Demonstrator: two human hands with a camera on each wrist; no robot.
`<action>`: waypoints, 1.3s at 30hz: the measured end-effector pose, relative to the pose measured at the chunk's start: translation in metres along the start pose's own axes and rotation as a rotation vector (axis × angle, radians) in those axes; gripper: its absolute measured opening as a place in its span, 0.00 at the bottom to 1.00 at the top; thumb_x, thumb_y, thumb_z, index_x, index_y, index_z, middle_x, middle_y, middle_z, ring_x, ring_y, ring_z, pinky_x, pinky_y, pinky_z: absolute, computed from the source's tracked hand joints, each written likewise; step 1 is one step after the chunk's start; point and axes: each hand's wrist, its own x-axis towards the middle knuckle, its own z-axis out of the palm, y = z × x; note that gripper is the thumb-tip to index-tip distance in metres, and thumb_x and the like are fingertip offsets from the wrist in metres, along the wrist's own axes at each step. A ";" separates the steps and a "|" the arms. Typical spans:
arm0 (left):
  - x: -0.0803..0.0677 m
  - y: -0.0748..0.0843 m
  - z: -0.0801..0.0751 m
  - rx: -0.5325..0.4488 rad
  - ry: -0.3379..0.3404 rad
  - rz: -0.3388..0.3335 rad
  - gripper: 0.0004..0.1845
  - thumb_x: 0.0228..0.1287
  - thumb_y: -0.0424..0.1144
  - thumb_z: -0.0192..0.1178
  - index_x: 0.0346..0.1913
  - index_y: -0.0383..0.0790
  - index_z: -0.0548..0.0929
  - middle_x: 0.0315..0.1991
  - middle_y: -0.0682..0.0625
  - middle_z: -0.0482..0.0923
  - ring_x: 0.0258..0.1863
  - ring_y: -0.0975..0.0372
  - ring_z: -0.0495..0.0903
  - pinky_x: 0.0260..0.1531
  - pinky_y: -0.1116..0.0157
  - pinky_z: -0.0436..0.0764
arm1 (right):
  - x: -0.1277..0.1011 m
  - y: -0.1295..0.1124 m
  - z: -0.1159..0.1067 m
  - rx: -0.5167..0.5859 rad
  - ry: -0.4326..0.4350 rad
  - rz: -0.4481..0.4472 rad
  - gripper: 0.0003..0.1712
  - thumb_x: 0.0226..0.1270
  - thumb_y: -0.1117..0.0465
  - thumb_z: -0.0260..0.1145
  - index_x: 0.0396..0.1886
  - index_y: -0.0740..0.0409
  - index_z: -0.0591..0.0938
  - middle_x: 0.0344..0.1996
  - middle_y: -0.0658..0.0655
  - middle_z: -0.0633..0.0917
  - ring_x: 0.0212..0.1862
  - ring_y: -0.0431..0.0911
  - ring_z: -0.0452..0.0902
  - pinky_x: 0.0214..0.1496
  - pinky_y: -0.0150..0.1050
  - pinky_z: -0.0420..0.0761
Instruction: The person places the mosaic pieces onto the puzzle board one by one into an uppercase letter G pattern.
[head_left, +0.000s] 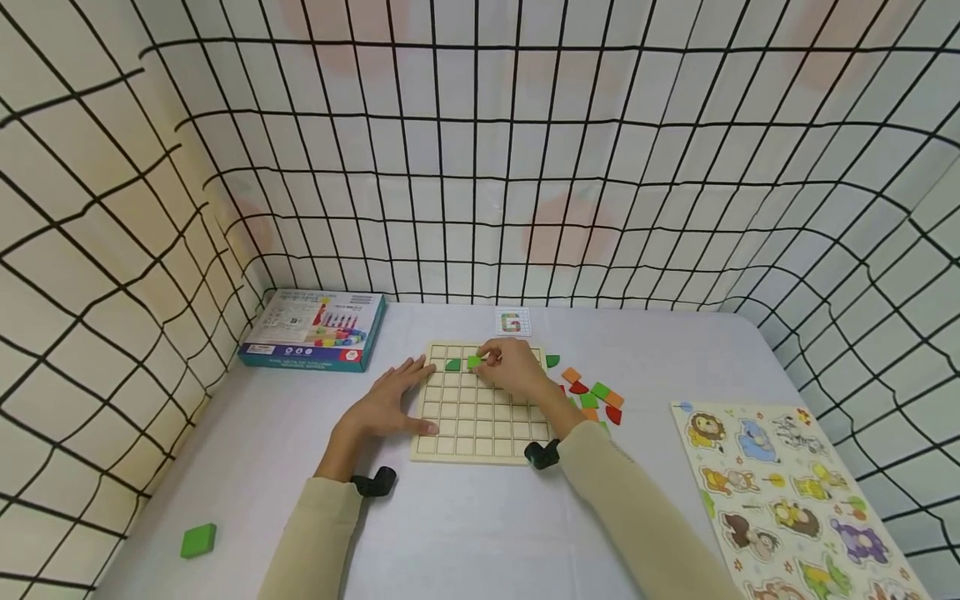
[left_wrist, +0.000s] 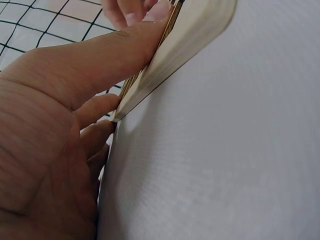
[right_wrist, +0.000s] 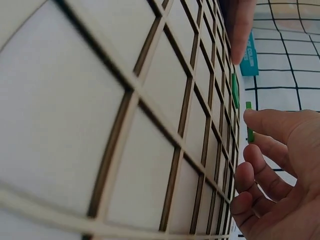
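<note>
The wooden grid board [head_left: 480, 408] lies flat on the pale table [head_left: 465, 525], and both hands work at it. The right hand [head_left: 513, 369] reaches over the far rows of the board, fingers curled, pinching a light green tile [head_left: 474, 362] just above a square in the second row from the back. In the right wrist view that same tile [right_wrist: 249, 122] stands on edge between the fingertips [right_wrist: 260, 117], just clear of the board [right_wrist: 125, 130]. A darker green tile [head_left: 452, 364] already sits in the board, in the square just left of the held one.

The left hand [head_left: 390, 400] rests at the board's left edge, fingers spread and fairly straight, the thumb lying along the rim. The left wrist view shows the thumb [left_wrist: 115, 50] pressed against the board's side [left_wrist: 190, 35].

Just right of the board, a loose heap of green, orange and red tiles [head_left: 592, 398] lies on the table. Behind the board sits a small pattern card [head_left: 512, 322]. Off to the board's far left is a teal box [head_left: 315, 329]; nearer than the board and well to its left, a single green block [head_left: 198, 540]. Well to the board's right lies an animal puzzle [head_left: 780, 492].
</note>
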 end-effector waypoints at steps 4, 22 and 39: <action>0.000 0.000 -0.001 0.000 0.002 0.006 0.59 0.47 0.61 0.78 0.81 0.49 0.61 0.84 0.48 0.49 0.85 0.49 0.43 0.83 0.44 0.42 | 0.004 -0.005 0.005 -0.016 0.000 0.003 0.17 0.67 0.56 0.73 0.53 0.56 0.87 0.32 0.50 0.83 0.30 0.43 0.74 0.33 0.35 0.75; 0.000 0.000 -0.001 0.001 -0.001 0.002 0.59 0.47 0.61 0.78 0.81 0.48 0.61 0.84 0.48 0.50 0.85 0.49 0.43 0.83 0.43 0.42 | 0.006 -0.007 0.015 -0.077 0.035 0.038 0.16 0.66 0.56 0.74 0.51 0.56 0.89 0.26 0.49 0.82 0.26 0.41 0.72 0.31 0.34 0.73; -0.002 0.004 0.000 0.004 -0.011 -0.016 0.59 0.47 0.62 0.77 0.81 0.50 0.61 0.85 0.48 0.49 0.85 0.49 0.43 0.82 0.42 0.43 | -0.008 -0.001 -0.002 -0.001 0.068 0.000 0.18 0.69 0.57 0.72 0.55 0.58 0.88 0.33 0.51 0.87 0.34 0.43 0.78 0.38 0.37 0.80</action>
